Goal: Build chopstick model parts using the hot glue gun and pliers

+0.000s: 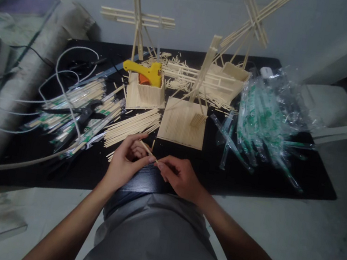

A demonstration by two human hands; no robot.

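Observation:
Near the table's front edge, my left hand [132, 154] and my right hand [179, 173] hold a thin wooden stick [146, 147] between them. Its right end sits in the pinched fingers of my right hand; the left thumb and fingers close on its length. Just beyond my left hand lies a pile of loose wooden sticks [133, 127]. A square stick-built base [183, 125] with a small stick piece and a windmill-like frame [204, 70] stands beyond my hands. A yellow hot glue gun [145, 72] rests in a stick-walled box [151, 94] to its left.
Two more cross-bladed stick models [139, 18] stand at the back, among scattered stick offcuts [183, 75]. Crumpled clear wrappers [263, 114] with green print cover the right side. Pliers [85, 112], packaged sticks [78, 99] and a white cable [58, 67] lie left on the black table [218, 180].

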